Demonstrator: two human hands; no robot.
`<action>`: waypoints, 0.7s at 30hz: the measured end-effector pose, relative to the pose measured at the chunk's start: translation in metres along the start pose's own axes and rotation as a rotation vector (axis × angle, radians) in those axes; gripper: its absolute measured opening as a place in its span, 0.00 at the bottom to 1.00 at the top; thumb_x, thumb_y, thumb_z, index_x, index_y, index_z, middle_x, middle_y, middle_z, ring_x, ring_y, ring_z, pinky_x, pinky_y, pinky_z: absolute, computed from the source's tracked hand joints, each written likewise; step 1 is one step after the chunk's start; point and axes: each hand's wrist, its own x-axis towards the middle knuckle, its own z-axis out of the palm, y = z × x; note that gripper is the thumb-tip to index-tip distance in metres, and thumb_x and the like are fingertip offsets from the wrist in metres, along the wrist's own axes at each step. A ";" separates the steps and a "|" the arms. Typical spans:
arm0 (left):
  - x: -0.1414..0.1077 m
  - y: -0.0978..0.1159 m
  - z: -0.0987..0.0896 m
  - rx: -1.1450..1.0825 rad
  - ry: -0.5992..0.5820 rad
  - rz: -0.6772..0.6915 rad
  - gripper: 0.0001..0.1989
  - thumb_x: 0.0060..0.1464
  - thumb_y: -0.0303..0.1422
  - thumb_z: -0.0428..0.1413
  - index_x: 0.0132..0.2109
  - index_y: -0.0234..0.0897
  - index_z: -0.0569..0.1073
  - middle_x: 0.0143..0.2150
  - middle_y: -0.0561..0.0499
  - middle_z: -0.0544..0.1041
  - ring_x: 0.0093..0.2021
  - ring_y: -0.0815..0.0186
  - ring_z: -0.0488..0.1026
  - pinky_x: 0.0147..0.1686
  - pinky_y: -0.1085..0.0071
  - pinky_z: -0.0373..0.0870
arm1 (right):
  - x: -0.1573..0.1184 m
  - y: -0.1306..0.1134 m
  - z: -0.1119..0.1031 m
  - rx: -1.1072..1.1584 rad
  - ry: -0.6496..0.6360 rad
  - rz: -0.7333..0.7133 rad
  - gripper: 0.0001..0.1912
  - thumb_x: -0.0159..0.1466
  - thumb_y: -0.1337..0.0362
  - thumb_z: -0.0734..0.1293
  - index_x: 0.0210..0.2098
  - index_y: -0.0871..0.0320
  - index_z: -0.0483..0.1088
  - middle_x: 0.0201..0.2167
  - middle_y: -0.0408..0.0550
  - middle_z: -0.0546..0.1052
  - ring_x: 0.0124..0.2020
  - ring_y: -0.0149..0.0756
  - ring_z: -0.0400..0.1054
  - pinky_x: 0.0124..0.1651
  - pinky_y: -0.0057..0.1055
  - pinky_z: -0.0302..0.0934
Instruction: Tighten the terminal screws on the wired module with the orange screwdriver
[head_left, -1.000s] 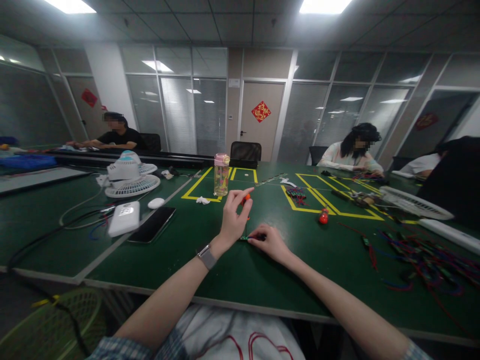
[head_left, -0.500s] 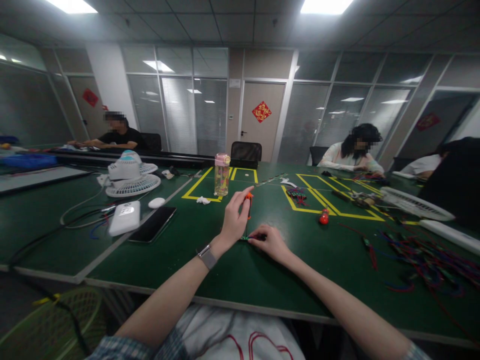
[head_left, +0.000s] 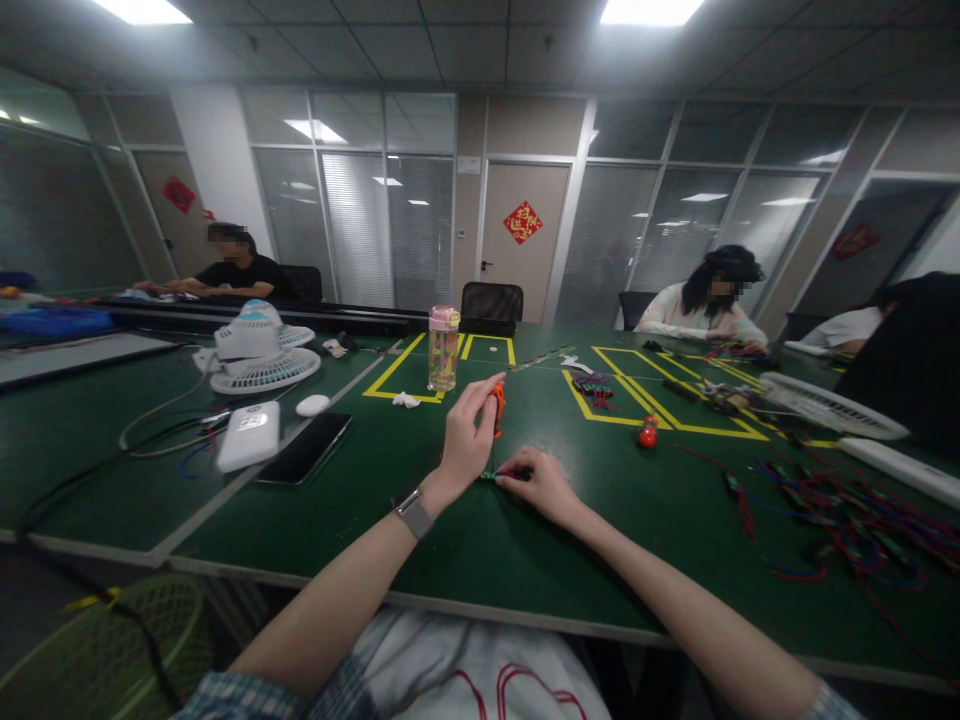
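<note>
My left hand is closed round the orange handle of a screwdriver, which stands upright with its thin shaft pointing down. The tip meets a small green circuit board on the green table. My right hand pinches the right edge of that board, fingertips pressed together; dark wires show at its fingers. Beyond my left hand stands a pink-lidded bottle, with a crumpled white tissue near its base.
A black phone, a white power bank and a white fan lie left. Rightward are a red object, a wired bundle and a heap of wired boards. Several people sit across the table.
The screwdriver handle has turned slightly within my left hand, whose fingers have shifted a little. My right hand keeps its place at the board.
</note>
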 end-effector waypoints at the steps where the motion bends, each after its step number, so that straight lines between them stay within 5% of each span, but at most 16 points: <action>1: 0.000 0.000 0.000 0.006 0.004 -0.004 0.15 0.63 0.29 0.44 0.54 0.39 0.68 0.47 0.47 0.72 0.46 0.66 0.70 0.46 0.67 0.67 | 0.000 0.000 0.000 0.000 0.000 0.003 0.05 0.55 0.67 0.69 0.32 0.59 0.78 0.29 0.48 0.76 0.32 0.34 0.68 0.37 0.29 0.61; 6: -0.001 -0.001 0.001 0.078 0.051 0.016 0.11 0.58 0.31 0.52 0.49 0.39 0.72 0.41 0.49 0.68 0.39 0.68 0.68 0.40 0.71 0.68 | 0.000 -0.001 0.000 0.004 0.001 0.014 0.06 0.55 0.66 0.69 0.31 0.60 0.78 0.29 0.48 0.76 0.32 0.34 0.68 0.37 0.28 0.60; 12: -0.001 0.000 0.000 0.031 0.025 0.029 0.15 0.63 0.28 0.44 0.52 0.39 0.69 0.47 0.47 0.69 0.48 0.66 0.68 0.48 0.67 0.65 | 0.001 0.001 0.001 0.013 0.000 0.010 0.06 0.55 0.67 0.70 0.31 0.60 0.78 0.29 0.48 0.76 0.32 0.34 0.68 0.36 0.28 0.60; 21: -0.001 0.000 0.001 0.110 0.070 0.034 0.11 0.59 0.31 0.52 0.48 0.42 0.73 0.39 0.50 0.65 0.39 0.68 0.67 0.43 0.70 0.66 | 0.001 0.000 0.001 0.003 0.003 0.012 0.05 0.55 0.67 0.70 0.31 0.60 0.78 0.29 0.48 0.76 0.32 0.35 0.68 0.37 0.29 0.60</action>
